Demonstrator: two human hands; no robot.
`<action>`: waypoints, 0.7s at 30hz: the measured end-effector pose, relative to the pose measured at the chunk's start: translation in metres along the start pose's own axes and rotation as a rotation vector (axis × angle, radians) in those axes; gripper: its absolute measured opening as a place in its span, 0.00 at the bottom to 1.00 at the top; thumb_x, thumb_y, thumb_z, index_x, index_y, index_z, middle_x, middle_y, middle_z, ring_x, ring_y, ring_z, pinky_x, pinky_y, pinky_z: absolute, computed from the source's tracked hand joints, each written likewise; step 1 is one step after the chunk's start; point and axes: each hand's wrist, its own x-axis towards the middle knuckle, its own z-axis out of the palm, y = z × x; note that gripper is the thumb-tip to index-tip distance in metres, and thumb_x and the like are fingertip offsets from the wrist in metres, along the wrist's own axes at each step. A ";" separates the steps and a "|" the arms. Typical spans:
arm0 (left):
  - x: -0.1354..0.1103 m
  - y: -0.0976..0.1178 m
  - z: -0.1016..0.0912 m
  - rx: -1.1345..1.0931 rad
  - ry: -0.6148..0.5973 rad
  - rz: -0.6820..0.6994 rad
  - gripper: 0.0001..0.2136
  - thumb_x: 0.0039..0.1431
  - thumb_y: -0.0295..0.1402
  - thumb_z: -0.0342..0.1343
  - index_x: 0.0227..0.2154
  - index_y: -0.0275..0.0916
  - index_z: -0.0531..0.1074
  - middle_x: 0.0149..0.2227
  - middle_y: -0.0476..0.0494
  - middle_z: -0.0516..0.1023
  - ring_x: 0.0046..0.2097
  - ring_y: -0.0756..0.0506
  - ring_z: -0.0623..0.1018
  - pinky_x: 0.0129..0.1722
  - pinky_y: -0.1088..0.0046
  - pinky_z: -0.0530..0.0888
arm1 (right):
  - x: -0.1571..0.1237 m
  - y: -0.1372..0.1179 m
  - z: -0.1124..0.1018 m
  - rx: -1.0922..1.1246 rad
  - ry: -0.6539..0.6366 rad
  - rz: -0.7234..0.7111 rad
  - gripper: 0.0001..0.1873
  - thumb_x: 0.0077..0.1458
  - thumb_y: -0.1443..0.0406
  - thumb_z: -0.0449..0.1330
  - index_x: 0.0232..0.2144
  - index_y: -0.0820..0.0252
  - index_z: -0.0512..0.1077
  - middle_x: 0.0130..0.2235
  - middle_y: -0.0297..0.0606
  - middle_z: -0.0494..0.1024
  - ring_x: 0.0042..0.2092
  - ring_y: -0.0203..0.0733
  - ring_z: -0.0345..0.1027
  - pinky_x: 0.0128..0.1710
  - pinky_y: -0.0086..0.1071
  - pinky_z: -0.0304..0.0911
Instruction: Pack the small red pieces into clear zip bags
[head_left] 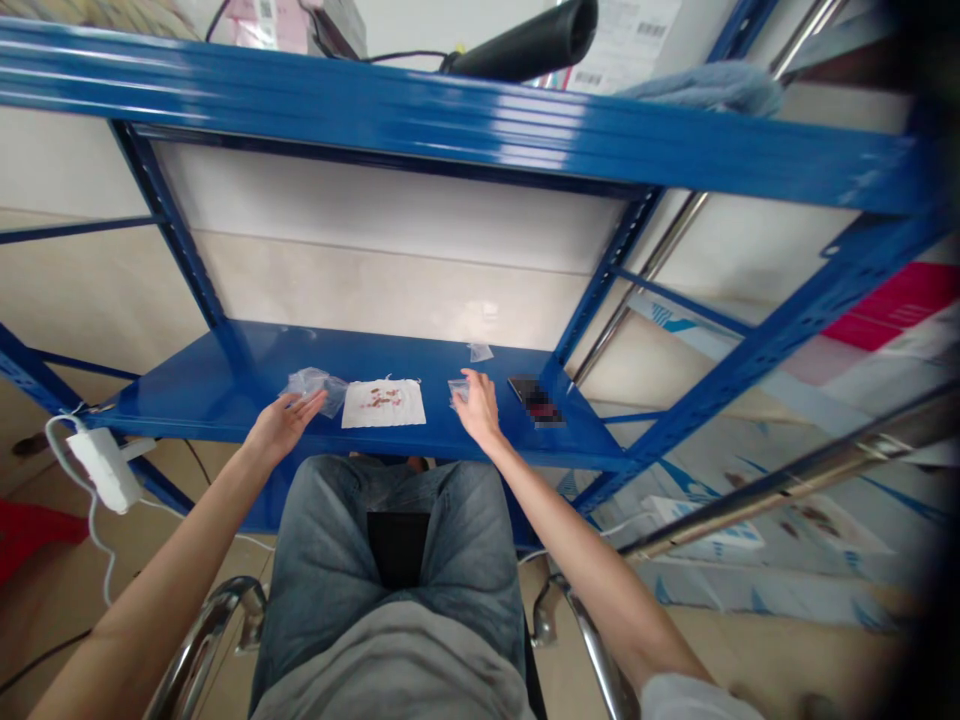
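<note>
My left hand (pixel 281 425) reaches onto the blue shelf (pixel 225 395), fingers stretched out, tips at a heap of small clear plastic bags (pixel 315 385). A white sheet (pixel 384 403) with small reddish-brown pieces on it lies between my hands. My right hand (pixel 476 408) rests on the shelf to the right of the sheet, fingers curled on a small clear bag (pixel 456 391). Another small clear bag (pixel 480 351) lies further back. A dark phone (pixel 534 398) lies just right of my right hand.
The blue rack's upper shelf (pixel 450 120) hangs overhead with a black cylinder and boxes on top. A white power strip (pixel 105 465) hangs at the shelf's left corner. Chrome chair arms (pixel 202 640) flank my legs. Flat cartons (pixel 750 530) lie on the floor at right.
</note>
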 end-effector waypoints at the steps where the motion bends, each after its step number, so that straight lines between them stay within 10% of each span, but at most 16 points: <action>1: -0.006 -0.002 0.001 0.011 -0.038 0.016 0.07 0.58 0.20 0.48 0.38 0.32 0.68 0.48 0.28 0.76 0.47 0.39 0.80 0.40 0.68 0.81 | 0.003 0.013 -0.004 -0.057 -0.023 0.070 0.23 0.52 0.65 0.60 0.52 0.60 0.68 0.47 0.48 0.71 0.50 0.53 0.64 0.51 0.45 0.62; 9: -0.035 -0.030 0.003 0.060 -0.086 0.110 0.35 0.60 0.17 0.48 0.64 0.51 0.42 0.54 0.34 0.73 0.48 0.42 0.80 0.41 0.65 0.81 | 0.000 0.055 0.000 -0.184 -0.148 0.264 0.10 0.48 0.60 0.65 0.34 0.55 0.79 0.39 0.44 0.77 0.42 0.47 0.71 0.42 0.35 0.64; 13: -0.037 -0.031 0.004 0.055 -0.085 0.180 0.27 0.66 0.27 0.45 0.65 0.48 0.46 0.56 0.33 0.72 0.51 0.40 0.78 0.44 0.65 0.80 | 0.004 0.056 -0.001 -0.053 -0.079 0.317 0.07 0.49 0.61 0.63 0.29 0.56 0.79 0.34 0.42 0.80 0.38 0.46 0.73 0.40 0.35 0.65; 21: -0.085 -0.060 0.005 0.189 -0.107 0.543 0.34 0.57 0.27 0.56 0.63 0.56 0.49 0.50 0.43 0.76 0.44 0.47 0.80 0.48 0.67 0.75 | -0.006 -0.001 -0.034 0.569 0.376 0.305 0.19 0.55 0.52 0.56 0.36 0.63 0.75 0.38 0.44 0.78 0.40 0.45 0.71 0.41 0.36 0.66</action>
